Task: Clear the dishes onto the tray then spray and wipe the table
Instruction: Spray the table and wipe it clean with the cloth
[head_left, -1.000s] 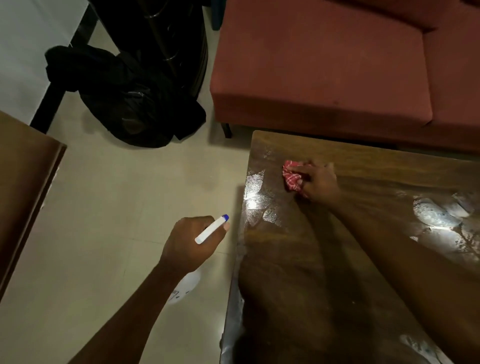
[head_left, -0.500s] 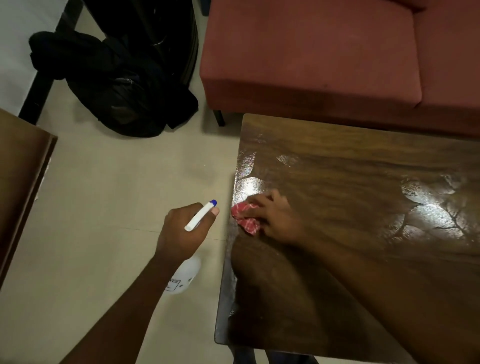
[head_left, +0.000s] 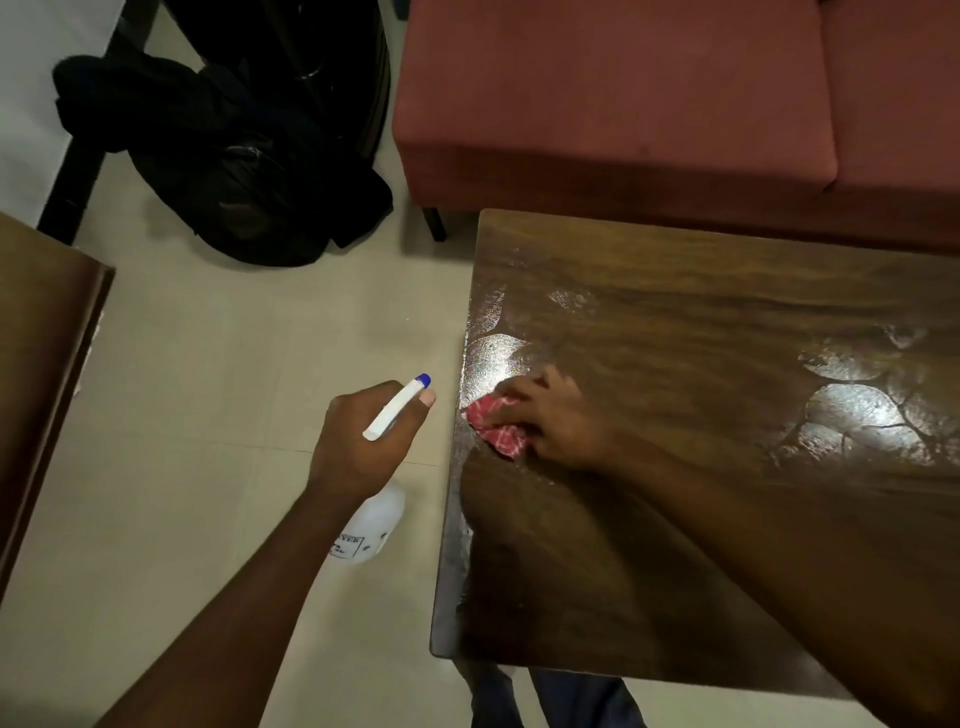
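Since a second ago the right hand (head_left: 556, 423) has dragged the red checked cloth (head_left: 496, 431) back from the far side of the table (head_left: 675, 291) to its left edge.
A black bag (head_left: 234, 171) lies on the tiled floor (head_left: 208, 389) at far left. The left hand (head_left: 358, 447) grips a white spray bottle (head_left: 395, 410), fingers curled round its neck, just beside the table. On the wet, shiny tabletop the right hand's fingers curl over the bunched cloth, pressing it down. A red sofa (head_left: 623, 104) stands behind.
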